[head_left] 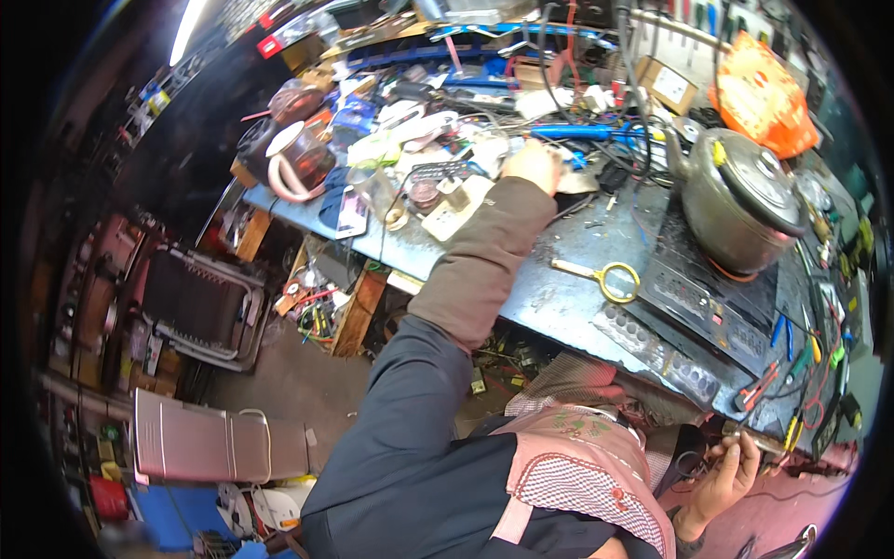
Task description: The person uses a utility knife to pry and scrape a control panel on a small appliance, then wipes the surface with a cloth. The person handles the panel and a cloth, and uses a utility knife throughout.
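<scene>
My left arm stretches across the workbench (549, 270). My left hand (531, 166) is at the cluttered back part, beside a long blue tube-like tool (577, 131) and black cables. Its fingers are mostly hidden, so I cannot make out whether they grip anything. Low at the right, off the bench's front edge, my right hand (724, 480) has its fingers curled together around something small that I cannot make out. A magnifying glass (618, 282) with a yellow rim lies on the bench between the two hands.
A dented metal kettle (740, 210) stands on a black flat unit (712, 312) at right. Pliers, screwdrivers and wires crowd the right edge, near a red-handled cutter (756, 387). A glass jug (300, 158), a phone (352, 212) and a beige box (456, 210) sit at left.
</scene>
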`<state>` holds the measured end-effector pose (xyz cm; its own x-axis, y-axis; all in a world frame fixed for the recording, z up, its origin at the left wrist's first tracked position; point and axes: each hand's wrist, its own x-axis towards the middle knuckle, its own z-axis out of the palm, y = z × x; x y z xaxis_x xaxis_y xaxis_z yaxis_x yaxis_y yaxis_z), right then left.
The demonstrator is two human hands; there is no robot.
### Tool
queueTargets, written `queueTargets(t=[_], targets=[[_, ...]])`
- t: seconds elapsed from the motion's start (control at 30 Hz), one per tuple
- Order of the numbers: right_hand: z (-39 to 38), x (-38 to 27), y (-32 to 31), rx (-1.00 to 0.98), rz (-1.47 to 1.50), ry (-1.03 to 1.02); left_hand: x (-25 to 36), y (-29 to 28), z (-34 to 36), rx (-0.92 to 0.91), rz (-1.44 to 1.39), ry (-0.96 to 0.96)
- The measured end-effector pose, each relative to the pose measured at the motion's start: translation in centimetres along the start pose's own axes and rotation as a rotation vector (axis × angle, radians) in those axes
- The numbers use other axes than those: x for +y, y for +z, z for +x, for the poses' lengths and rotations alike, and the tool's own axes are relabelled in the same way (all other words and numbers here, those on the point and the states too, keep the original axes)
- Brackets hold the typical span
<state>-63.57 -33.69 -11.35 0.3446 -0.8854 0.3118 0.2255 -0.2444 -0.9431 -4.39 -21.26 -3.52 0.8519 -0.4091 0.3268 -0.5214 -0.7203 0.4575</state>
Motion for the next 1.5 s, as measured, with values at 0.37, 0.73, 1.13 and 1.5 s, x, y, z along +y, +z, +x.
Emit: queueTargets(t=[0.37,0.73,1.13,1.5], targets=[[4.4,-6.4,13.2,-0.295,0.255,0.046,11.7,-8.6,-17.3,0.306,-0.713,0.614],[3.8,-3.8,21.4,-0.612,0.228,0.096,8.7,-6.4,-25.4,0.115,-0.616,0.641],[5.8,-1.3,8.1,-0.149,-0.003,0.068,-23.6,-28.4,-6.0,0.922,-0.17,-0.076],[6.7,3.3,-0.3,0.001,0.023,0.252,-49.9,-20.2,-3.4,0.283,0.345,-0.478]])
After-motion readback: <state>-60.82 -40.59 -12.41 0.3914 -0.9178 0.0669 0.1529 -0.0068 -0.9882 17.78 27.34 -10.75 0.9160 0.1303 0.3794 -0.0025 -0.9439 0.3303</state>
